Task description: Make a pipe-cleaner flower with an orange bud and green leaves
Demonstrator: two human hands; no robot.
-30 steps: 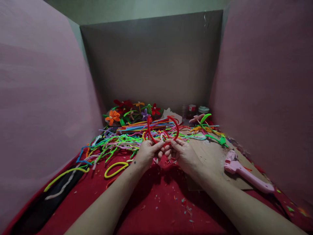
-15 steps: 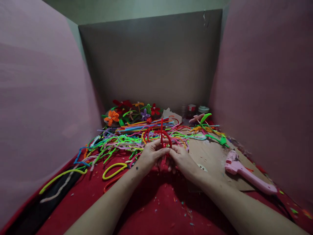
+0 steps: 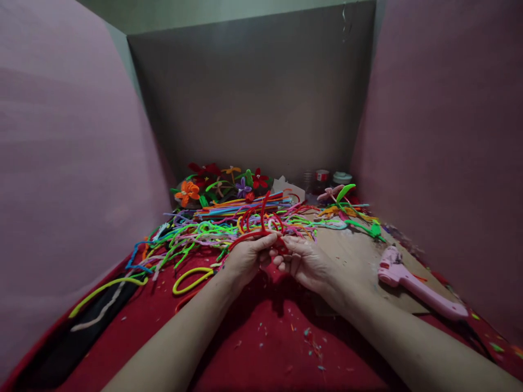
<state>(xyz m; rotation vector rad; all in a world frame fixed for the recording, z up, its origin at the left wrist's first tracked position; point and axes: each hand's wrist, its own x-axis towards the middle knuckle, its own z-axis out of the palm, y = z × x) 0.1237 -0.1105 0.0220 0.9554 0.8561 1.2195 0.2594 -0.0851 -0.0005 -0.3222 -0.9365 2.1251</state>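
Note:
Red pipe cleaners (image 3: 264, 212), bent into loops with one end standing up, are pinched between my two hands at the middle of the view. My left hand (image 3: 249, 253) is closed on them, thumb on top, and a red strand reaches out over its back. Opposite it, my right hand (image 3: 302, 258) grips the red pipe cleaners with thumb and fingertips, its other fingers curled beneath. The exact join between the fingertips is partly hidden. Just beyond lies a tangle of coloured pipe cleaners (image 3: 196, 234), mostly green.
A pink glue gun (image 3: 420, 291) lies at the right on a cardboard sheet (image 3: 351, 253). Pipe-cleaner flowers (image 3: 188, 193) and jars (image 3: 341, 178) stand at the back. Yellow-handled scissors or pliers (image 3: 192, 280) lie at left on the red cloth (image 3: 265, 348). Pink panels enclose both sides.
My hands have turned and my right hand's fingers have opened out slightly to the right. The red pipe cleaners have tilted, with a strand now lying to the left over my left hand.

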